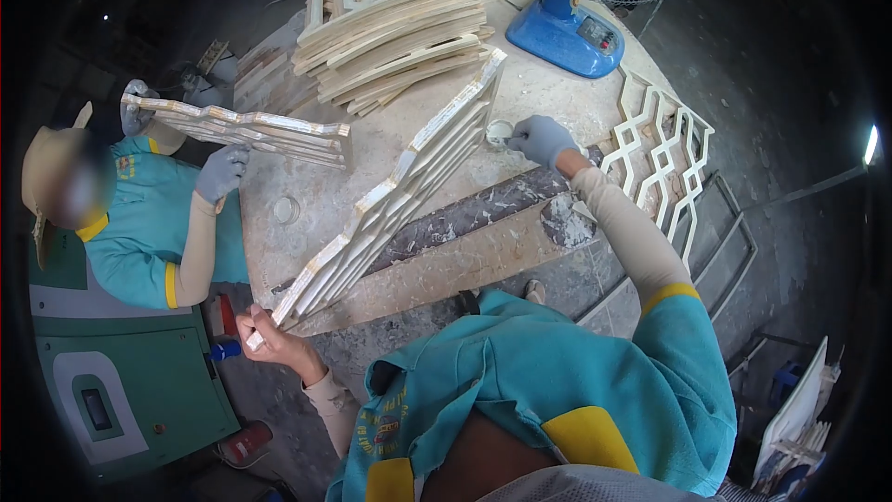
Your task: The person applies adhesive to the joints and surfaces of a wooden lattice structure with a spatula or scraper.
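My left hand [271,342], bare, is closed around the near end of a long wooden lattice panel [381,195]. The panel stands on edge and slants up to the right across the table, with pale patches along its top edge. In a grey glove, my right hand [544,141] has its fingers pressed together at the rim of a small round container [499,133] of whitish material. Whether the fingers pinch something there is hidden. Under the panel and my right forearm lies a dark, white-spattered roll [474,214].
A co-worker [153,214] at the left holds another lattice panel [251,125]. Stacked panels [390,37] and a blue fan [567,37] stand at the back. One more lattice [660,149] overhangs the table's right side. A round lid or jar [286,210] sits at left.
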`<act>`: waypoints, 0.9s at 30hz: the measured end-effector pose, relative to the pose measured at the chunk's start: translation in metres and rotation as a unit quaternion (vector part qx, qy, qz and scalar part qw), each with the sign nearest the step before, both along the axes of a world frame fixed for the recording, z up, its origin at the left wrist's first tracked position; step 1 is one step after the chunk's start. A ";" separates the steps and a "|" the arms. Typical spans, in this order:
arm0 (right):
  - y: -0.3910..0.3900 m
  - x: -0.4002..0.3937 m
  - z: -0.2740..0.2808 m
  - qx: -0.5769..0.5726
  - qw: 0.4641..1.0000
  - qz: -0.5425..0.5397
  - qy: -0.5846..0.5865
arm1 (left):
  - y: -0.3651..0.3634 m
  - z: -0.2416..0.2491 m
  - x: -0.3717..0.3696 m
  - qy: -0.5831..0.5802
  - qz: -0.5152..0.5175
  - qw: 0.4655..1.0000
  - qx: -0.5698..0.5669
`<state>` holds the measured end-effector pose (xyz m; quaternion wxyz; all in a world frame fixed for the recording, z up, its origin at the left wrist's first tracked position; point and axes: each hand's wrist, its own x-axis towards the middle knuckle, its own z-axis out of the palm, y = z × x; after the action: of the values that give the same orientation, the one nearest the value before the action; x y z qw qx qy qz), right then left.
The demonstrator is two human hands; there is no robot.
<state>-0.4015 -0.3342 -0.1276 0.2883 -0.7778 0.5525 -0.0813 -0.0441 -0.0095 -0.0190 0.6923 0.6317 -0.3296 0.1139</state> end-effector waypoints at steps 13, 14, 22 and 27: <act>0.108 0.004 0.031 -0.191 0.964 -0.037 -0.183 | -0.013 0.002 0.006 0.100 0.031 0.992 -0.064; 0.113 0.008 0.032 -0.191 0.963 -0.036 -0.187 | -0.011 0.002 0.006 0.089 0.026 0.994 -0.065; 0.131 0.013 0.059 -0.183 0.959 -0.007 -0.217 | -0.002 -0.003 0.004 0.080 0.008 0.996 -0.049; 0.138 0.011 0.067 -0.150 0.954 -0.020 -0.257 | 0.000 -0.009 -0.001 0.082 -0.015 0.995 -0.046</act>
<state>-0.3910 -0.1963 -0.0603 0.2991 -0.7536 0.4565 -0.3664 -0.0453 -0.0096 -0.0276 0.7471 0.6011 -0.2758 0.0664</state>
